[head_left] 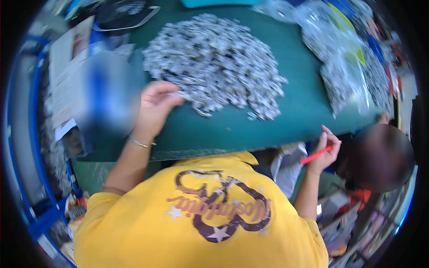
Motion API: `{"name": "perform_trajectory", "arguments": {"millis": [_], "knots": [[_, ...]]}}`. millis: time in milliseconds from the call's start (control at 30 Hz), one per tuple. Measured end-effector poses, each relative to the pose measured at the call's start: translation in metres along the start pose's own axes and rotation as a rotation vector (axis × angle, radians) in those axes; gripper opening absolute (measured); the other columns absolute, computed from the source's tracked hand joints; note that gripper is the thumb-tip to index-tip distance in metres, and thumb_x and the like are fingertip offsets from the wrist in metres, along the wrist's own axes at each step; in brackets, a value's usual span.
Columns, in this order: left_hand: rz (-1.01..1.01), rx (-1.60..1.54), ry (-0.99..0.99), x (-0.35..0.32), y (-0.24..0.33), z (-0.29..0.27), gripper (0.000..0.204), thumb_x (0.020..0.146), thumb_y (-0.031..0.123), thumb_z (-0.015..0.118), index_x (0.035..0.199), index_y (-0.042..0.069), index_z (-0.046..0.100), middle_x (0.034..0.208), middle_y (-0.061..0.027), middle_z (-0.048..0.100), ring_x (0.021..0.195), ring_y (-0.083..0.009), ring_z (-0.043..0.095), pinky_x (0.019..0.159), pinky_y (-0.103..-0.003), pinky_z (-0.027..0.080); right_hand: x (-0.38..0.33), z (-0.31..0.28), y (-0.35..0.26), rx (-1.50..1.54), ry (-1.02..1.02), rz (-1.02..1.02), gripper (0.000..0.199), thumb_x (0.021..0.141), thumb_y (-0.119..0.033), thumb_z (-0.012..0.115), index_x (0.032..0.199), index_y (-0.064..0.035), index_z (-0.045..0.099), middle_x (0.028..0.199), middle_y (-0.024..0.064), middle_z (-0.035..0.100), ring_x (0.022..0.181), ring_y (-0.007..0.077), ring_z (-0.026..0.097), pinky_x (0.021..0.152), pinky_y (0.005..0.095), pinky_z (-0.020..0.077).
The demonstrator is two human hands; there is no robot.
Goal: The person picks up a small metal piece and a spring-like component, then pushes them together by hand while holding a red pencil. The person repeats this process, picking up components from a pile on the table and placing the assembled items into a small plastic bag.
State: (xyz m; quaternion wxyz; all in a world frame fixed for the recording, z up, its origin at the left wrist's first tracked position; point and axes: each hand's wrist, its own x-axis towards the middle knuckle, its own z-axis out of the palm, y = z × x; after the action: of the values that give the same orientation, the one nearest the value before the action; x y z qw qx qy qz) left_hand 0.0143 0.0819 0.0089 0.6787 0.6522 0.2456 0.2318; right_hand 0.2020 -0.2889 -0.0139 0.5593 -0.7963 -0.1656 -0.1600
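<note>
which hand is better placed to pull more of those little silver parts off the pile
Left. The left hand already touches the near edge of the pile of small silver parts, while the right hand holds a red pen off the table's edge.

The single view came from a camera on the person's head, tilted steeply down and forward. It sat close over the yellow shirt (201, 223), which filled the lower part of the picture, and looked across the green table (250, 129) beyond it, with the pile of small silver parts (214, 62) in the upper middle. The fisheye lens bent the table's edge and left a dark rim around the picture. There was no second view.
</note>
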Motion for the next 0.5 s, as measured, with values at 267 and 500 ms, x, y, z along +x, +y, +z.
{"name": "perform_trajectory", "arguments": {"millis": [267, 500], "knots": [[0.275, -0.032, -0.191, -0.017, 0.013, 0.011, 0.026, 0.076, -0.011, 0.06, 0.1, -0.007, 0.052, 0.098, -0.0135, 0.057, 0.091, -0.0176, 0.059, 0.08, -0.027, 0.05, -0.005, 0.152, -0.116, 0.679, -0.865, 0.138, 0.011, 0.083, 0.005, 0.052, 0.092, 0.001, 0.049, 0.101, 0.0155, 0.058, 0.08, 0.017, 0.062, 0.065, 0.025, 0.0512], [0.29, -0.081, -0.21, -0.024, 0.016, 0.017, 0.025, 0.076, -0.01, 0.06, 0.1, -0.006, 0.053, 0.097, -0.0119, 0.056, 0.088, -0.0163, 0.06, 0.077, -0.025, 0.051, -0.021, 0.181, -0.128, 0.929, -0.985, 0.482, 0.011, 0.084, 0.002, 0.053, 0.093, 0.0003, 0.048, 0.09, 0.0123, 0.059, 0.071, 0.0147, 0.062, 0.059, 0.0232, 0.0521]]}}
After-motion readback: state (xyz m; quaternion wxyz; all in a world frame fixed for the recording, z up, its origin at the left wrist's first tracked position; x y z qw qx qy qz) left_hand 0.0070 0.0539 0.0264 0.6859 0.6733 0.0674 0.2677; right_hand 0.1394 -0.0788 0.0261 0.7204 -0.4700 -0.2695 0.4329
